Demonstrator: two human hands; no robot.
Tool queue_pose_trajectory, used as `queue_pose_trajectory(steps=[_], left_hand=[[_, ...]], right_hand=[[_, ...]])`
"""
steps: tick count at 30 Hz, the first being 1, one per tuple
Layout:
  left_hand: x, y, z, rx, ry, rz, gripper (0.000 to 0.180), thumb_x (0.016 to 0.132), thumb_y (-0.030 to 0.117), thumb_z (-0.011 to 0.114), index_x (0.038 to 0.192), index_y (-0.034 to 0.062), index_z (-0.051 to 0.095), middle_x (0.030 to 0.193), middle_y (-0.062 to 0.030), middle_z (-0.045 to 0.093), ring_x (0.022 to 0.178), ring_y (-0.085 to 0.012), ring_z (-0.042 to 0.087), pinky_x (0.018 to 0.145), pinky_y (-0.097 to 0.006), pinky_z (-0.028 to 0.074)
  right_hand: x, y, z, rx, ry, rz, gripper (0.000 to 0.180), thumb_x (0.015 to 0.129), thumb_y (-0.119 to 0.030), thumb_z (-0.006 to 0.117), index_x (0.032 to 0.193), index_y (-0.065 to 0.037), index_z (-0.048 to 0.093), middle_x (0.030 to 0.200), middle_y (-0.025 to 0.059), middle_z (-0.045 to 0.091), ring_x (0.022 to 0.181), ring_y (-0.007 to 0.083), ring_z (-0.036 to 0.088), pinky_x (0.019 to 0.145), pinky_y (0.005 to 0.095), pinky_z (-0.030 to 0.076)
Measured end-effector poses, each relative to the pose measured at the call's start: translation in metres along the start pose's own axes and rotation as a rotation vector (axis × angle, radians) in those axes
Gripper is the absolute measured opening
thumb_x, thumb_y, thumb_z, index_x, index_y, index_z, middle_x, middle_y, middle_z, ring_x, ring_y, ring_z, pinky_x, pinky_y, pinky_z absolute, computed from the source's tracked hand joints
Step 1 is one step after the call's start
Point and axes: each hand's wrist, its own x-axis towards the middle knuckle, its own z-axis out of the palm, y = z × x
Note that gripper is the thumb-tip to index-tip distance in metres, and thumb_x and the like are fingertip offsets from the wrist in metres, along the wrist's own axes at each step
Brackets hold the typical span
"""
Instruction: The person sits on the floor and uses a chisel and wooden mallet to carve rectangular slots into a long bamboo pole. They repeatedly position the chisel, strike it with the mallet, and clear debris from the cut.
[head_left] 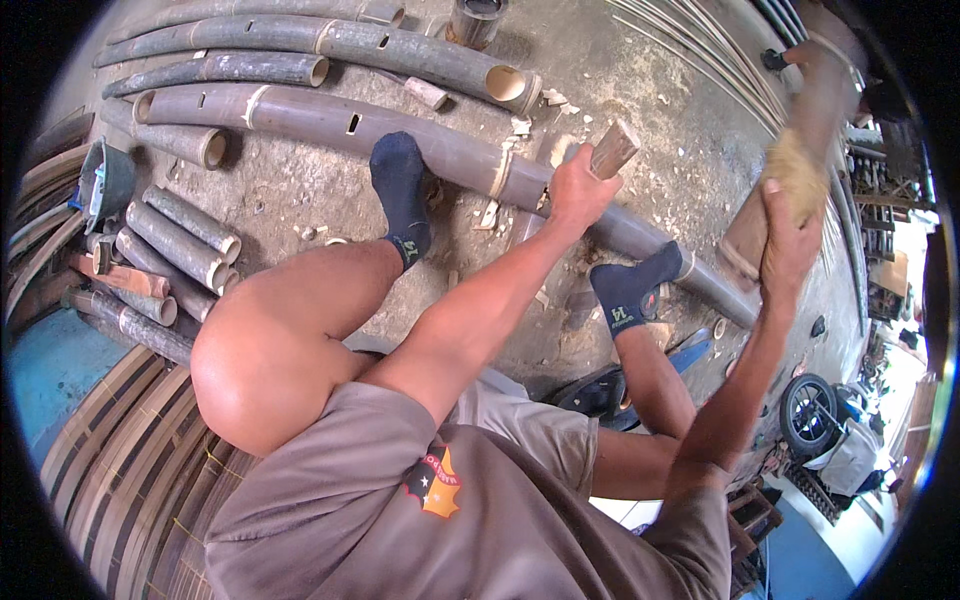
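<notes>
A long grey-brown bamboo pole (455, 160) with cut slots lies across the floor, my two dark-socked feet against it. Over it, my left hand (580, 192) is closed around a short wooden handle (615, 150) whose flat end sticks out above the fist. The lower end of this tool is hidden by the hand. Raised at the right, my right hand (790, 240) grips a thick brown wooden club (825, 95), smeared by motion, with a yellowish fuzzy part (797, 170) by the fingers. Apart from the handle, the club touches nothing I can make out.
More slotted bamboo poles (400, 52) lie beyond. Short bamboo lengths (175, 245) and a grey bucket (108, 185) are at left, near bundled slats (125, 440). Pale chips (650, 195) litter the floor. Thin rods (690, 50) lie far right; a wheel (808, 415) stands lower right.
</notes>
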Motion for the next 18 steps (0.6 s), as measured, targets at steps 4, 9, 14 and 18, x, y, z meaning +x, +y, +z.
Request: queue_pose_trajectory(steps=[4,9,14,18], left_hand=[[0.002,-0.008,0.005,-0.050,0.008,0.048,0.047,0.076,0.029,0.080,0.111,0.0016,0.063,0.093,-0.0274,0.074,0.092,-0.0467,0.072,0.081,-0.054,0.057],[0.003,-0.009,0.003,0.082,-0.031,0.082,0.048,0.080,0.028,0.079,0.115,0.0021,0.061,0.097,-0.0281,0.074,0.093,-0.0480,0.072,0.083,-0.055,0.057],[0.008,-0.013,0.004,0.138,-0.208,0.130,0.050,0.079,0.028,0.080,0.121,0.0070,0.060,0.100,-0.0283,0.074,0.097,-0.0467,0.072,0.085,-0.055,0.057],[-0.052,-0.020,0.000,0.196,-0.349,0.333,0.038,0.082,0.027,0.078,0.111,0.0115,0.060,0.095,-0.0247,0.073,0.093,-0.0457,0.073,0.081,-0.054,0.058]], right_hand=[[-0.069,0.009,0.031,-0.430,-0.415,-0.108,0.070,0.090,-0.038,0.078,0.145,-0.001,0.056,0.117,0.0228,0.073,0.107,0.0289,0.072,0.094,0.0400,0.055],[-0.071,-0.036,0.001,0.067,-0.338,0.165,0.068,0.091,-0.027,0.076,0.148,0.001,0.053,0.122,0.0179,0.071,0.111,0.0234,0.068,0.100,0.0388,0.052],[-0.092,-0.048,-0.005,0.317,-0.210,0.181,0.061,0.090,-0.017,0.074,0.144,0.004,0.055,0.126,0.0130,0.068,0.113,0.0213,0.065,0.101,0.0356,0.050],[-0.123,-0.057,-0.011,0.339,-0.222,0.167,0.074,0.089,-0.016,0.076,0.153,0.005,0.045,0.128,0.0147,0.068,0.116,0.0215,0.064,0.104,0.0348,0.049]])
